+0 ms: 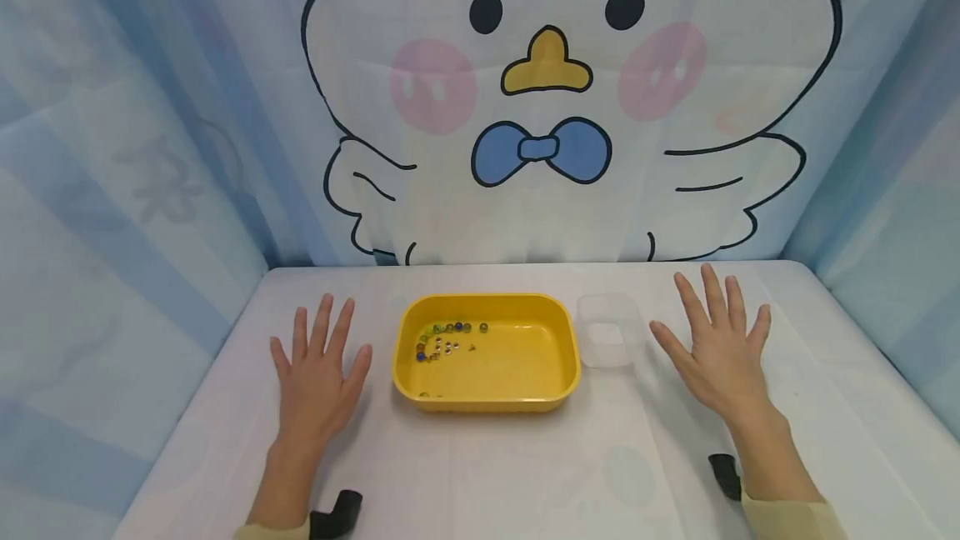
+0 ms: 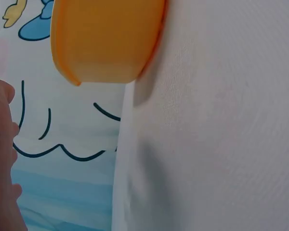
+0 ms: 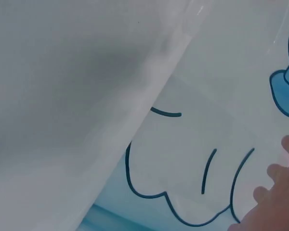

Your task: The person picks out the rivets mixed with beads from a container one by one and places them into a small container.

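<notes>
Between the two hands sits a yellow tray (image 1: pixel 517 373) with small glass marbles (image 1: pixel 459 327) in its left part, some dark blue and some greenish. Several tiny shiny bits (image 1: pixel 447 347) lie beside them. Right of the tray is a clear plastic container (image 1: pixel 606 332), close against its edge. My left hand (image 1: pixel 318 377) is spread, fingers straight, left of the tray and apart from it. On the other side, my right hand (image 1: pixel 720 352) is likewise spread, to the right of the clear container, holding nothing. In the left wrist view the yellow tray (image 2: pixel 106 43) shows its end wall.
A white cloth (image 1: pixel 525 473) covers the table. Behind it hangs a curtain (image 1: pixel 540 215) printed with a cartoon bird, and blue-white curtains (image 1: pixel 112 232) close off the sides. Dark straps (image 1: pixel 337 515) show near both wrists.
</notes>
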A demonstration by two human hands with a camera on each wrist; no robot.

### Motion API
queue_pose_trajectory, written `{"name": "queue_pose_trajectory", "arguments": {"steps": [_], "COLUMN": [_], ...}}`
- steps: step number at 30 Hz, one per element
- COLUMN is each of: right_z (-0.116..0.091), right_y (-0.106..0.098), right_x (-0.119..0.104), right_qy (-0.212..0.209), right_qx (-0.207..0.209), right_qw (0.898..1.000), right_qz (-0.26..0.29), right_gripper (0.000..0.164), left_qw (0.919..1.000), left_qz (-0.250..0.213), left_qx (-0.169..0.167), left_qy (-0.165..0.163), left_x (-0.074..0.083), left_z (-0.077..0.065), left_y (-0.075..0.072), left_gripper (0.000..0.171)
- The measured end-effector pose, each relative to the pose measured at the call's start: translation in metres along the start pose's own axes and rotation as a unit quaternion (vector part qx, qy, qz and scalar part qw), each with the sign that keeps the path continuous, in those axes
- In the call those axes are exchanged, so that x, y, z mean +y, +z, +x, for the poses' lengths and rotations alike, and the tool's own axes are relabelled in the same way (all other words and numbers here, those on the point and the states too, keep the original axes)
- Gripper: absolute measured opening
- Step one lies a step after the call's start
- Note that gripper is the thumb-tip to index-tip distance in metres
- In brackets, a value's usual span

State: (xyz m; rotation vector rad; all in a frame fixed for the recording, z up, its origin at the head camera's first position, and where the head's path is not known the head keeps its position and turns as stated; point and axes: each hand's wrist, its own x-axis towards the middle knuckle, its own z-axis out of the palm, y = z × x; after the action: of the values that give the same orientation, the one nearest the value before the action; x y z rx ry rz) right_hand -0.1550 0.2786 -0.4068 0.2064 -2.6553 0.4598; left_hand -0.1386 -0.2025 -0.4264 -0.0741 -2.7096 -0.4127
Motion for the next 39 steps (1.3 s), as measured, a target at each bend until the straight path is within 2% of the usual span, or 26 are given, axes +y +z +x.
{"name": "queue_pose_trajectory", "arguments": {"steps": [13,18,22,25,32,39], "right_z": [0.011,0.017,0.021,0.024,0.032,0.041], "right_y": [0.003,0.008,0.010,0.013,0.020,0.023], "right_x": [-0.009,-0.012,-0.015,-0.018,-0.034,-0.049], "right_qy": [-0.016,-0.046,-0.060,-0.057,-0.034,-0.043], "right_qx": [0.037,0.072,0.089,0.091,0.076,0.074], "right_qw": [0.999,0.994,0.991,0.991,0.993,0.991], "right_qz": [0.031,0.062,0.075,0.080,0.087,0.104], "right_gripper": [0.077,0.071,0.068,0.066,0.067,0.067], "left_qw": [0.9978,0.9963,0.9951,0.9938,0.9916,0.9854], "left_qz": [-0.065,-0.086,-0.096,-0.107,-0.127,-0.169], "left_qx": [0.010,-0.001,-0.022,-0.031,-0.024,-0.023], "left_qy": [0.004,-0.004,-0.009,-0.009,-0.001,-0.001], "left_x": [0.012,0.017,0.023,0.026,0.028,0.032], "left_z": [0.010,0.012,0.013,0.014,0.019,0.023], "left_y": [0.010,0.017,0.021,0.021,0.022,0.026], "left_gripper": [0.065,0.065,0.065,0.064,0.063,0.062]}}
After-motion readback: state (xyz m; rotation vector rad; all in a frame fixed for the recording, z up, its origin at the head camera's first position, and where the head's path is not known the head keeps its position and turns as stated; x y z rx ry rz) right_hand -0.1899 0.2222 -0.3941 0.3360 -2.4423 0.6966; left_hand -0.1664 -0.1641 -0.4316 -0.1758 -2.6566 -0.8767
